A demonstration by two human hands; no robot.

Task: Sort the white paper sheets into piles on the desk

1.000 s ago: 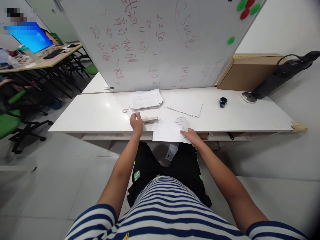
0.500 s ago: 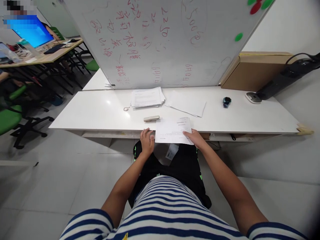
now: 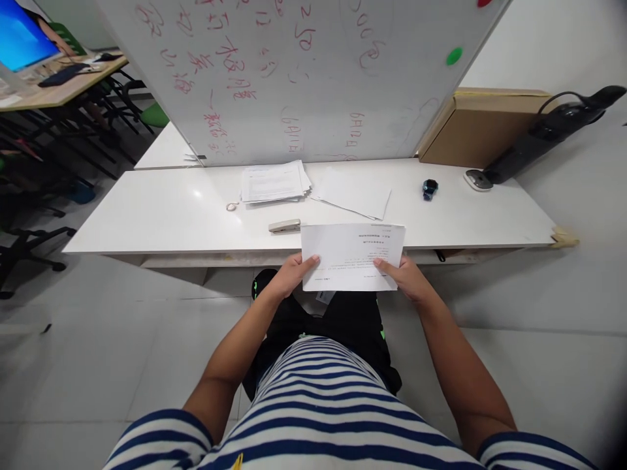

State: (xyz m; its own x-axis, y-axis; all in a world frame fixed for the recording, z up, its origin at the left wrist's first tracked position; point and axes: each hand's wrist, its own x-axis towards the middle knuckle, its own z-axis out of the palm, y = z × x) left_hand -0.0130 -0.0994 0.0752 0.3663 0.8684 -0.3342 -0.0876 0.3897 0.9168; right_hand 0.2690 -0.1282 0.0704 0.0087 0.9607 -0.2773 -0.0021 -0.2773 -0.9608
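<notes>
Printed sheets of paper [image 3: 350,256] are held up over my lap, in front of the white table's near edge. My left hand [image 3: 292,273] grips their left edge, thumb on top and fingers underneath. On the right edge, my right hand [image 3: 405,274] pinches them the same way. A light-coloured stapler [image 3: 285,226] lies on the table just left of the sheets. Behind it rests a stack of printed papers [image 3: 272,183]. Beside that stack, a few blank-looking sheets [image 3: 353,194] lie flat.
A whiteboard [image 3: 313,98] with red writing stands along the table's [image 3: 147,222] back. To the right are a dark blue watch [image 3: 430,189], a cardboard box [image 3: 484,127] and a black handheld vacuum-like device [image 3: 543,140]. A small ring-shaped item [image 3: 232,206] lies at the left.
My left hand has come from beside the stapler to grip the sheets' left edge. The sheets are raised and now held between both hands. The view has shifted slightly.
</notes>
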